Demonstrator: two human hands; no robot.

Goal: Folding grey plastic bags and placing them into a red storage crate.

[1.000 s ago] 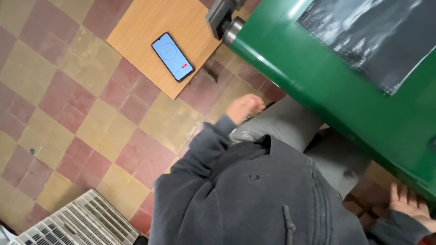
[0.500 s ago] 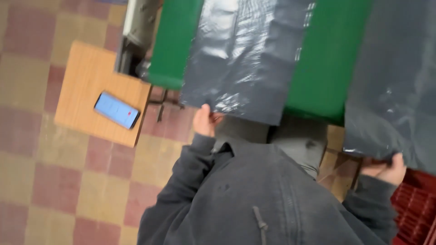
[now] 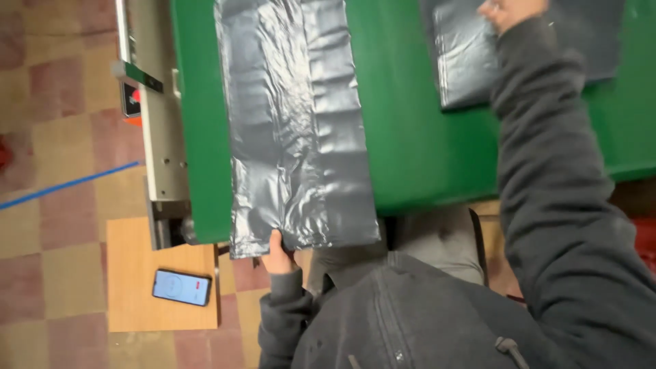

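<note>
- The left hand (image 3: 277, 254) keeps its grip pinched on the near edge of the long grey plastic bag (image 3: 297, 130), now spread along the green bench (image 3: 410, 137).
- The right hand (image 3: 509, 10) has risen from the bench edge onto the second grey bag (image 3: 465, 61); its grip is cut off, I cannot tell.
- The phone (image 3: 181, 287) lies left of the left hand.

Phone (image 3: 181, 287) on wooden board (image 3: 137, 273)

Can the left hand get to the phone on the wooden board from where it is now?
Probably yes: the left hand grips the grey bag's lower edge, with bare floor and board between it and the phone, but it must release the bag first.
</note>
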